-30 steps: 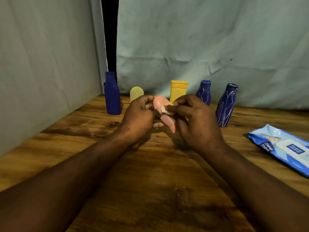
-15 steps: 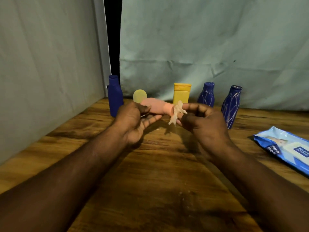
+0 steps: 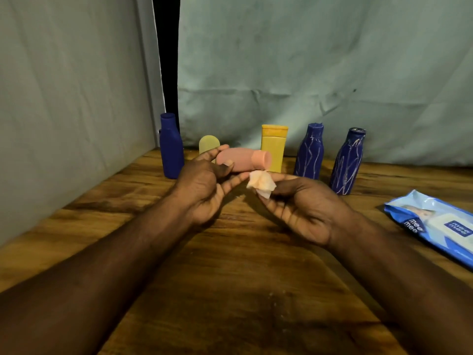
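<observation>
My left hand (image 3: 207,185) holds a pink bottle (image 3: 243,160) sideways above the wooden table (image 3: 230,290), its cap pointing right, thumb on the near side and fingers behind it. My right hand (image 3: 302,208) is palm up just to the right and below the cap. Its fingertips pinch a crumpled white wipe (image 3: 261,181) that touches the underside of the bottle near the cap.
Along the back stand a plain blue bottle (image 3: 171,147), a small pale-yellow bottle (image 3: 208,144), a yellow bottle (image 3: 273,147) and two blue bottles with white streaks (image 3: 309,152) (image 3: 346,162). A blue pack of wipes (image 3: 435,226) lies at the right. Cloth walls close the left and back.
The pink bottle has turned from nearly upright to lying sideways in my left hand. My right hand rolled palm up and lowered, the wipe now under the cap end.
</observation>
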